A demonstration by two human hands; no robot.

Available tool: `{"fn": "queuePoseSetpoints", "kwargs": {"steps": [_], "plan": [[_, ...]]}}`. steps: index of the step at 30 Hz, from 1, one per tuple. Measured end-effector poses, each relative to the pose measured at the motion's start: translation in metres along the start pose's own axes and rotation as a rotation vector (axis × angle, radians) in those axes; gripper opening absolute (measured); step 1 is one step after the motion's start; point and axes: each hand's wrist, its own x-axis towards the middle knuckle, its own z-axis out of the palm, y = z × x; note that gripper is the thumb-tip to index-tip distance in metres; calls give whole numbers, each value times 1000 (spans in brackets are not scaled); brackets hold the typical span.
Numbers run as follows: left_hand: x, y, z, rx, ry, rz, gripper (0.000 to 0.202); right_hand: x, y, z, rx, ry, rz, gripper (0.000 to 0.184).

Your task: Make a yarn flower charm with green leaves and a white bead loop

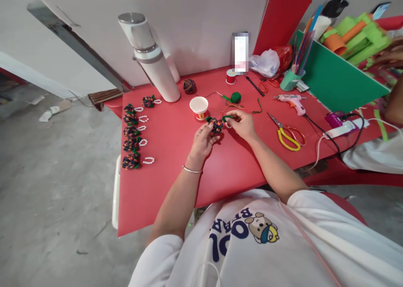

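My left hand (pixel 204 141) is closed on a multicoloured crocheted flower (pixel 216 126) of dark, orange and purple yarn, held just above the red table. My right hand (pixel 241 124) pinches the green yarn part (pixel 226 118) at the flower's right side. A small loop of white beads (pixel 228 126) hangs beside the right fingertips. Just beyond the flower stands a white paper cup (pixel 199 106). Behind my right hand lie a green yarn ball (pixel 236 97) and a thin metal hook (pixel 219 94).
Several finished flowers (pixel 131 131) with bead loops line the left table edge. A white thermos (pixel 154 60) stands behind. Yellow-handled scissors (pixel 285 136), a pink glue gun (pixel 291 102) and a power strip (pixel 344 129) lie right. Past a green divider (pixel 340 73), another person's hand (pixel 388 54) shows.
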Motion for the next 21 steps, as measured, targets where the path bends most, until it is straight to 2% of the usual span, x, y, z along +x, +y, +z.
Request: {"fn": "queuePoseSetpoints", "kwargs": {"steps": [3,6,10,15,21], "plan": [[-3,-1,3,-10,-41,-24,25,-5,0,6,-91,12,-83,18],[0,-1,6,-33,1,-27,21,-10,-1,9,-128,-1,-104,18],[9,-1,5,-97,76,-11,19,-11,0,8,1,-79,-12,27],[13,0,3,-104,38,-54,13,-8,2,6,220,-119,117,50],[11,2,3,-159,44,-65,5,-6,4,5,319,-118,157,54]]}}
